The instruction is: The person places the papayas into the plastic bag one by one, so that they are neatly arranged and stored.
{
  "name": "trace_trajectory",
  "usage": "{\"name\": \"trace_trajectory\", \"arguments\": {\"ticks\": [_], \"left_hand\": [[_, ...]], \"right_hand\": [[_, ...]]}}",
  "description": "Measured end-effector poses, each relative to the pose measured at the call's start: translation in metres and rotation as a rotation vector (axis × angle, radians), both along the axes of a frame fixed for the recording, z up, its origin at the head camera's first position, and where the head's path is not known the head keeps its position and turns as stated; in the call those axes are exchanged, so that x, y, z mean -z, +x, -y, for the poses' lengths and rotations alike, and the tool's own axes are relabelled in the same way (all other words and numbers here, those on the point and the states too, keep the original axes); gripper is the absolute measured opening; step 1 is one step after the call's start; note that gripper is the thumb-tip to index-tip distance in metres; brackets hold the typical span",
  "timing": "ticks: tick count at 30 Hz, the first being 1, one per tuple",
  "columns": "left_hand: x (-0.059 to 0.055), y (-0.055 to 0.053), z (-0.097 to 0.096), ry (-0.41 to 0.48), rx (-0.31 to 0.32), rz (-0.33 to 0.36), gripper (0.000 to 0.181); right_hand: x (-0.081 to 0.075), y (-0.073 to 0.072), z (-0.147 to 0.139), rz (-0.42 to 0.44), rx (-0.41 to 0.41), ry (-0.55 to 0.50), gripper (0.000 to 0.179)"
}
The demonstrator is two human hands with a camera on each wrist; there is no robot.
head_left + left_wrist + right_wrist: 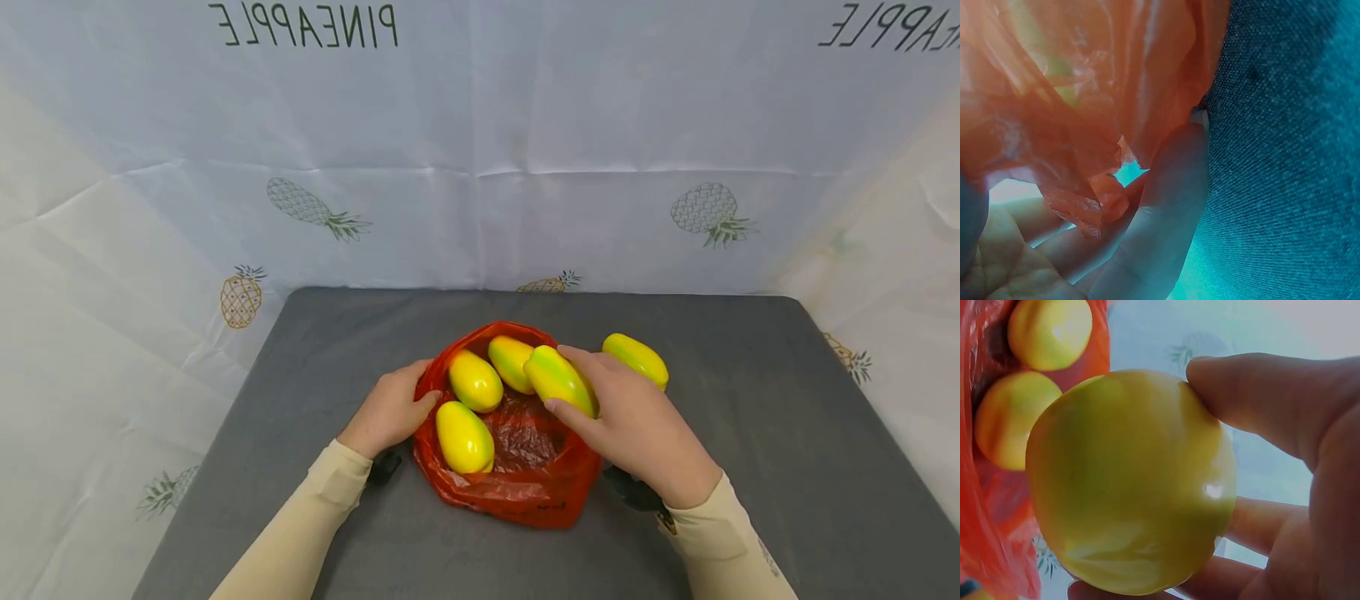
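Two cream sleeves (pixel 292 529) came in over the near side of the gray table (pixel 787 450). A small black thing (pixel 384 468) showed by the left wrist, and another black thing (pixel 633 490) sat under the right wrist.

Just past the sleeves, in the middle, was the red bag (pixel 525 500). It sat on the table with its mouth open to the top, and its thin sides were all crinkly. The front fruit (pixel 463 437) lay inside it, on the left, yellow and shiny.

The left hand (pixel 390 408) held the left edge of the bag, with its thumb over the rim and its fingers on the outside. The right hand (pixel 645 425) was grasping a yellow and green fruit (pixel 557 379) between its thumb and fingers. That fruit was tilted over the right part of the bag's mouth.

A bit farther in, the middle fruit (pixel 476 382) and the back fruit (pixel 512 358) lay near each other in the bag. Behind the right hand, outside the bag, the last fruit (pixel 636 360) was on the table, partly hidden by the hand.

Past the table hung a pale cloth (pixel 562 100) with pineapple pictures (pixel 240 300) and the word PINEAPPLE (pixel 313 25) written backward.
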State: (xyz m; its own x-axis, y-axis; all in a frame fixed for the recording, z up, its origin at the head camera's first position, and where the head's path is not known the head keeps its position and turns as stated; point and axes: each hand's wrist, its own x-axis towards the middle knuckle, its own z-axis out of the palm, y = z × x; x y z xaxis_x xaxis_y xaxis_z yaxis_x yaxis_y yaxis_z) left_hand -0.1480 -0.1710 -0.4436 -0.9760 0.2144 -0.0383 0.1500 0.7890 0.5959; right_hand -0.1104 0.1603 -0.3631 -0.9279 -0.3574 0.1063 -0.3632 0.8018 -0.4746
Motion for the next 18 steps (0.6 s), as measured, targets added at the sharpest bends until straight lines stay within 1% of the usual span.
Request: {"name": "trace_trajectory", "arguments": {"ticks": [4,11,18], "left_hand": [[-0.001,0.001,0.002,-0.003,0.000,-0.005,0.053],[0.000,0.002,0.004,0.007,-0.003,-0.008,0.051],[0.001,0.000,0.001,0.011,0.000,0.000,0.049]], "right_hand": [[0.004,0.003,0.012,0.000,-0.030,0.031,0.071],[0.015,0.007,0.033,0.049,-0.080,0.088,0.070],[0.028,0.017,0.044,0.089,-0.115,0.094,0.065]]}}
